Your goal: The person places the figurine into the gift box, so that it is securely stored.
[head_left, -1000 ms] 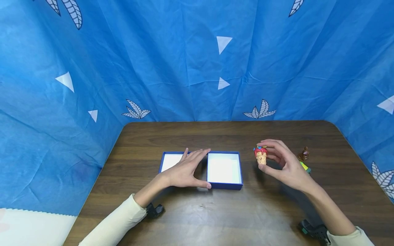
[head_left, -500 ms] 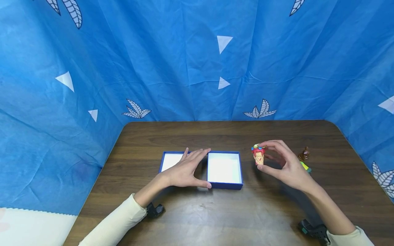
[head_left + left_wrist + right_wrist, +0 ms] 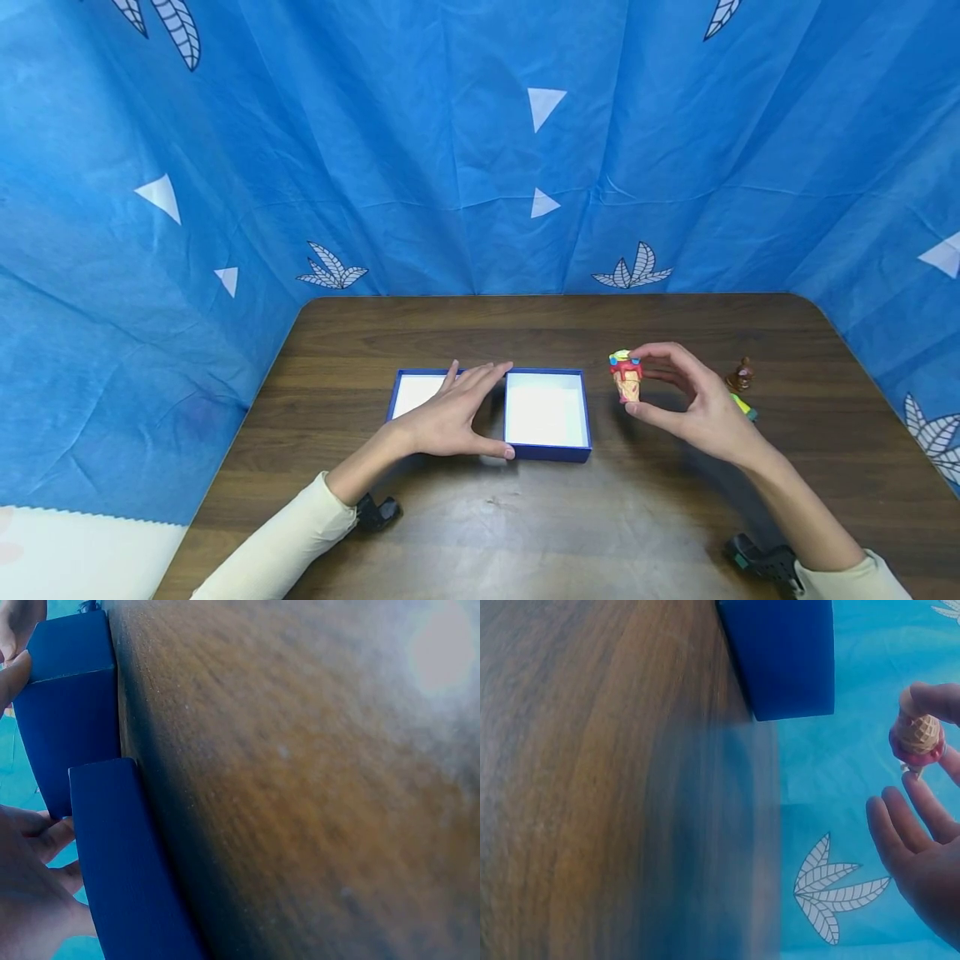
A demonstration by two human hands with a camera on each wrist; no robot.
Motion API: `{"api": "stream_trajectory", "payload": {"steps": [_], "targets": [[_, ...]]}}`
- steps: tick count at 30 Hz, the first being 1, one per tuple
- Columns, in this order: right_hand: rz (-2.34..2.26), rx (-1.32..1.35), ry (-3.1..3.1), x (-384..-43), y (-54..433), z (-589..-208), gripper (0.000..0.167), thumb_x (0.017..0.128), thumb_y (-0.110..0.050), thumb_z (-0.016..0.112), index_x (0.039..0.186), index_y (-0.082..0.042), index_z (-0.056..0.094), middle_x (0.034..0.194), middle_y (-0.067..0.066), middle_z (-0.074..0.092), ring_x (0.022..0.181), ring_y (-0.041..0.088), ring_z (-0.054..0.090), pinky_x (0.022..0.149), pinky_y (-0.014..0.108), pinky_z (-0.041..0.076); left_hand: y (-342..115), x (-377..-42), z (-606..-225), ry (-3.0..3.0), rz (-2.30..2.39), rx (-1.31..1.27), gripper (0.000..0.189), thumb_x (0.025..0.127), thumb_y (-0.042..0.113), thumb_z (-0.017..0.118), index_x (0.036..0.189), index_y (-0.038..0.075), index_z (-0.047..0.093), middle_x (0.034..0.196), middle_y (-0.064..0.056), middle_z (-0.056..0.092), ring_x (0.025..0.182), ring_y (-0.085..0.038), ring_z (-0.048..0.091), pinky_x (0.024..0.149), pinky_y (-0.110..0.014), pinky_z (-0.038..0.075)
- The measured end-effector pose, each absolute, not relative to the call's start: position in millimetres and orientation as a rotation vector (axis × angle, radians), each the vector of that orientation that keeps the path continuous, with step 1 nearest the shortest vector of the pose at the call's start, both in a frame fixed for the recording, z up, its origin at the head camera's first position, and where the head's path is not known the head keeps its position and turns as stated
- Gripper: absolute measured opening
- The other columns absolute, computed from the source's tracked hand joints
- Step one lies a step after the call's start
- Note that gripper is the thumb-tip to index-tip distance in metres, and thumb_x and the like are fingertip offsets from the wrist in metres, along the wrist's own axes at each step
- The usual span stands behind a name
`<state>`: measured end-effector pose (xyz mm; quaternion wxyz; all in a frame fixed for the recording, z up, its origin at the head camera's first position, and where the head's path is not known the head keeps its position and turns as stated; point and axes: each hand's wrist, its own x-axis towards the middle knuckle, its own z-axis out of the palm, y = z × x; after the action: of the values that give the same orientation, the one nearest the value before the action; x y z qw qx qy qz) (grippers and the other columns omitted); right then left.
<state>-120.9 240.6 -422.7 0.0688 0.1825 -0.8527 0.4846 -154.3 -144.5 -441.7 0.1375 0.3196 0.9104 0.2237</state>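
My right hand (image 3: 686,408) pinches a small toy ice cream cone (image 3: 627,387) by thumb and fingertips, upright and just right of the boxes. It has a tan waffle base, red topping and blue and yellow bits. In the right wrist view the thumb presses the cone's (image 3: 919,737) pointed end. My left hand (image 3: 446,421) spans the left side of an open blue box (image 3: 551,454) with a white inside, thumb at its front corner and a fingertip at its back corner. Beneath that palm lies a second, shallower blue-edged box part (image 3: 420,392), partly hidden.
Behind the right hand, a small brown figurine (image 3: 741,375) stands on the wooden table (image 3: 525,525). Next to it is a yellow-green toy piece (image 3: 742,407), partly covered by the hand. A blue patterned curtain (image 3: 450,150) encloses the back and sides.
My right hand has shifted the ice cream cone slightly left and turned it in the fingers, showing more of the yellow and blue top. The left hand and boxes stay put.
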Motion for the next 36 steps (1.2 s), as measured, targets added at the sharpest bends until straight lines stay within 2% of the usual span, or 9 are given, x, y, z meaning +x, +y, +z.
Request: {"api": "stream_trajectory", "payload": {"steps": [5, 7, 11, 14, 17, 30, 36], "targets": [[1.377, 0.514, -2.636, -121, 237, -422, 0.066, 0.084, -0.018, 0.094, 0.141, -0.03, 0.062, 0.137, -0.01, 0.066, 0.123, -0.003, 0.062, 0.103, 0.005, 0.047, -145, -154, -442, 2.632, 0.65, 0.924, 0.125, 0.082, 0.079, 0.077, 0.175, 0.025, 0.013, 0.182, -0.003, 0.023, 0.17, -0.029, 0.02, 0.135, -0.069, -0.003], [1.313, 0.506, -2.69, -122, 236, -421, 0.065, 0.085, -0.025, 0.094, 0.141, -0.032, 0.062, 0.136, -0.01, 0.067, 0.124, -0.001, 0.06, 0.104, 0.011, 0.049, -145, -154, -442, 2.635, 0.644, 0.925, 0.126, 0.082, 0.08, 0.077, 0.175, 0.025, 0.013, 0.182, -0.002, 0.023, 0.17, -0.028, 0.02, 0.135, -0.069, -0.003], [1.211, 0.511, -2.785, -126, 232, -420, 0.064, 0.087, -0.037, 0.093, 0.141, -0.035, 0.06, 0.137, -0.008, 0.067, 0.129, 0.012, 0.059, 0.108, 0.036, 0.054, -144, -155, -441, 2.643, 0.633, 0.925, 0.125, 0.082, 0.08, 0.076, 0.175, 0.025, 0.013, 0.182, -0.002, 0.023, 0.17, -0.026, 0.02, 0.136, -0.069, -0.002], [1.226, 0.533, -2.81, -130, 228, -420, 0.063, 0.087, -0.039, 0.092, 0.14, -0.033, 0.06, 0.139, -0.005, 0.066, 0.133, 0.025, 0.059, 0.11, 0.055, 0.053, -144, -155, -440, 2.64, 0.642, 0.925, 0.125, 0.082, 0.079, 0.077, 0.175, 0.026, 0.013, 0.181, -0.002, 0.023, 0.17, -0.026, 0.02, 0.135, -0.07, -0.001], [1.242, 0.564, -2.819, -132, 222, -420, 0.064, 0.086, -0.039, 0.093, 0.139, -0.031, 0.06, 0.141, -0.002, 0.065, 0.134, 0.033, 0.059, 0.11, 0.063, 0.051, -144, -154, -440, 2.63, 0.653, 0.921, 0.125, 0.082, 0.078, 0.078, 0.175, 0.026, 0.013, 0.182, -0.001, 0.023, 0.17, -0.026, 0.019, 0.135, -0.07, -0.002], [1.174, 0.729, -2.892, -142, 193, -414, 0.063, 0.085, -0.041, 0.093, 0.138, -0.03, 0.06, 0.139, -0.003, 0.067, 0.136, 0.035, 0.056, 0.11, 0.071, 0.05, -144, -154, -440, 2.649, 0.631, 0.908, 0.126, 0.081, 0.08, 0.077, 0.175, 0.026, 0.013, 0.182, -0.001, 0.023, 0.17, -0.028, 0.019, 0.135, -0.071, -0.001], [1.075, 0.791, -2.916, -143, 177, -417, 0.065, 0.081, -0.04, 0.096, 0.134, -0.028, 0.062, 0.134, -0.004, 0.07, 0.136, 0.029, 0.054, 0.118, 0.072, 0.029, -143, -155, -439, 2.635, 0.648, 0.891, 0.125, 0.081, 0.078, 0.079, 0.175, 0.027, 0.014, 0.181, -0.001, 0.024, 0.171, -0.027, 0.018, 0.135, -0.07, -0.002]]}}
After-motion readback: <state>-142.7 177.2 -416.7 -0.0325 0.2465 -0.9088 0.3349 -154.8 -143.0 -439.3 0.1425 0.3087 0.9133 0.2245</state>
